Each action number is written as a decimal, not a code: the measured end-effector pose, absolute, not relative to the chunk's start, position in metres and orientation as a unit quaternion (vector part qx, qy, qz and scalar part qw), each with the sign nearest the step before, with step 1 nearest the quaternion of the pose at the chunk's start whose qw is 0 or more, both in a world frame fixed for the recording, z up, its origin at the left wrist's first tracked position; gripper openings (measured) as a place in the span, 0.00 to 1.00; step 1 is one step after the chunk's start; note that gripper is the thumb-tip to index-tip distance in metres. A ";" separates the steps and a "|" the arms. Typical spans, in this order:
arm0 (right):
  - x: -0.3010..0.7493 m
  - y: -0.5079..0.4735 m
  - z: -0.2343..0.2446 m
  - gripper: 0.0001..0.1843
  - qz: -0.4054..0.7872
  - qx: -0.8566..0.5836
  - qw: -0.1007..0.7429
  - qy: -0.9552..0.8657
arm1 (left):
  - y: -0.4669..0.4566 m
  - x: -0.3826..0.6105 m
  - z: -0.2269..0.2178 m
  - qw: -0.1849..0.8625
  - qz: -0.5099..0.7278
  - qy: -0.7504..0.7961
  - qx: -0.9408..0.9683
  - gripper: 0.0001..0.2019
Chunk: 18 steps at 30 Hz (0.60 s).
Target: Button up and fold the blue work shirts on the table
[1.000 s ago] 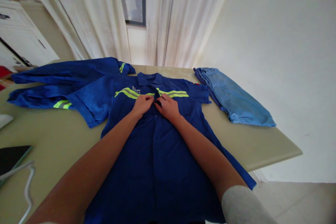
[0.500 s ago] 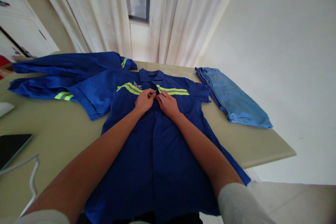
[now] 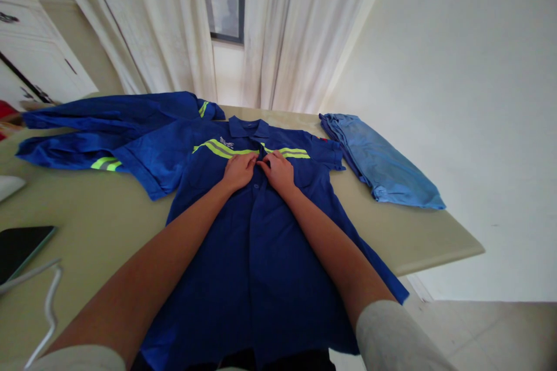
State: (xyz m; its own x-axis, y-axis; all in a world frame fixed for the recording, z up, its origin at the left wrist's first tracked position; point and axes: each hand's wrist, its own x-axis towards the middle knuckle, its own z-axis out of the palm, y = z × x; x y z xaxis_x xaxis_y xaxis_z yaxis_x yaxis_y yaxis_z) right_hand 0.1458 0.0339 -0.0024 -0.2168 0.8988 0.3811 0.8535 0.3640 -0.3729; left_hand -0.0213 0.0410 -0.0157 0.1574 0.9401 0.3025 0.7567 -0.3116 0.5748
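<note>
A blue short-sleeved work shirt with a yellow-green and grey chest stripe is spread face up, collar away from me, its hem hanging toward my body. My left hand pinches the edge of its front placket at chest height, just under the stripe. Close beside it, my right hand grips the other side of the same opening, thumb and fingers together. The fingertips hide whatever small part lies between them. One button shows just below the hands.
Blue trousers with reflective bands lie at the left. A folded light-blue garment rests near the right edge of the table. At the left are a dark tablet-like device and a white cable. Curtains hang behind.
Both hands stay at the same spot on the placket, with small finger movements. The right hand's fingers have shifted slightly. The whole view has moved a little.
</note>
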 end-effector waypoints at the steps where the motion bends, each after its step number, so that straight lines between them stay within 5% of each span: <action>1: 0.145 0.033 0.000 0.10 0.034 -0.545 0.294 -0.784 | 0.045 -0.023 -0.015 0.128 0.289 0.571 0.758 0.15; 6: 0.134 0.005 0.007 0.09 0.034 -0.443 0.249 -0.861 | 0.072 -0.033 -0.012 0.097 0.241 0.578 0.774 0.13; 18: 0.132 -0.005 0.001 0.07 0.141 -0.521 0.206 -0.817 | 0.029 -0.045 -0.009 0.032 0.318 0.565 0.761 0.17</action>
